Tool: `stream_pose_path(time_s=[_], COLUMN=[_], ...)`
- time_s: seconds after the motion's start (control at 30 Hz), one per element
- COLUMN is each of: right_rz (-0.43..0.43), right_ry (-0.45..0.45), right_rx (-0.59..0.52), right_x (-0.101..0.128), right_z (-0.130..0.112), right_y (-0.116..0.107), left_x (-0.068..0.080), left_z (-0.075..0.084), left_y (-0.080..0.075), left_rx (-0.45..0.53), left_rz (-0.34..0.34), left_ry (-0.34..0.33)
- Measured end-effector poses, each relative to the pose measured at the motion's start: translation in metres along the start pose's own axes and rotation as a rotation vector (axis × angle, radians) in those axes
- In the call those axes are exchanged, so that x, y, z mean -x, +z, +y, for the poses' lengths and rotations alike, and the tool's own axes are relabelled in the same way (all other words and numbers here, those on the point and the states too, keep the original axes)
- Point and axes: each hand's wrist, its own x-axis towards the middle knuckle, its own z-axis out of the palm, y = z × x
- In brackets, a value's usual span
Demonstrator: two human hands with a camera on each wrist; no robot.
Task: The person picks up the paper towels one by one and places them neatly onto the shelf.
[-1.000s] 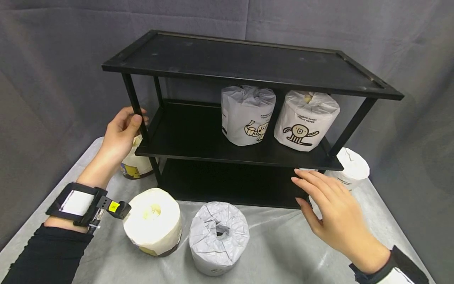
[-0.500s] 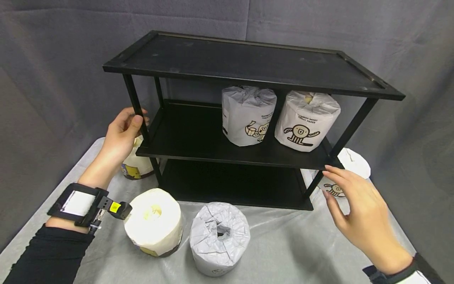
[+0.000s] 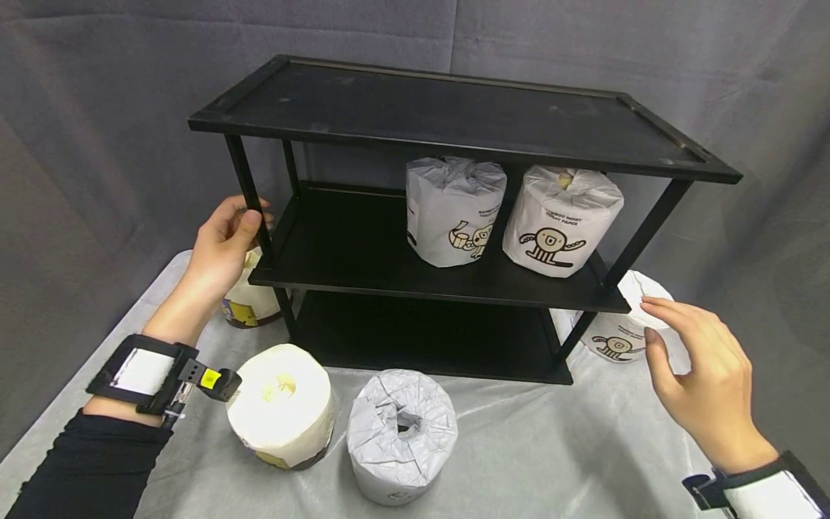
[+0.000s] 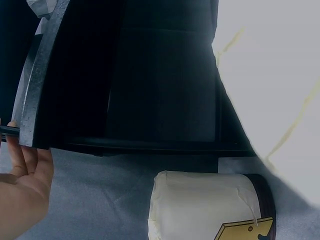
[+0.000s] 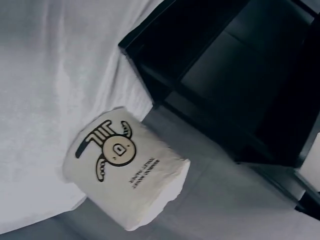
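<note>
A black shelf rack (image 3: 447,112) stands at the back of the table. My left hand (image 3: 223,241) grips its front left post, thumb in front and fingers behind; the left wrist view shows those fingers (image 4: 44,165) at the frame. Beyond the rack's right side stands a white wrapped toilet roll (image 3: 606,335), printed with a cartoon figure and also plain in the right wrist view (image 5: 125,165). My right hand (image 3: 710,375) hovers close to this roll, fingers extended and thumb apart, holding nothing. Two similar wrapped toilet rolls, one left (image 3: 447,216) and one right (image 3: 560,223), stand on the middle shelf.
In front of the rack stand a cream toilet roll (image 3: 285,411) and a grey-white wrapped roll (image 3: 402,440). Another cream roll (image 3: 249,292) sits beside the rack's left side. A pale cloth (image 3: 519,447) covers the table, and a grey curtain (image 3: 519,36) hangs behind.
My right hand has moved right, from in front of the rack's lower right corner to beside the roll there, uncovering that roll's printed side. The left hand has stayed on the post.
</note>
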Motion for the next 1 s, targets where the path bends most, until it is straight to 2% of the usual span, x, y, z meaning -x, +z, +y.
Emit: stream_pose_path(time_s=[0.17, 0.33, 0.63, 0.9, 1.0], right_rz=[0.017, -0.008, -0.120, -0.227, -0.238], right_ry=[0.006, 0.027, 0.186, 0.233, 0.244], right_rx=[0.011, 0.051, 0.155, 0.212, 0.215], right_x=[0.003, 0.011, 0.036, 0.050, 0.053], right_z=[0.011, 0.031, 0.065, 0.084, 0.089], right_y=[0.002, 0.005, 0.010, 0.017, 0.021], left_x=[0.001, 0.001, 0.001, -0.001, 0.000], left_z=[0.001, 0.003, 0.002, -0.001, -0.001], left_y=[0.000, 0.001, 0.001, 0.000, 0.000], left_rx=[0.011, 0.016, 0.026, 0.001, -0.002], left_rz=[-0.001, 0.002, -0.003, -0.004, -0.006], left_ry=[0.004, -0.006, -0.003, -0.011, -0.010])
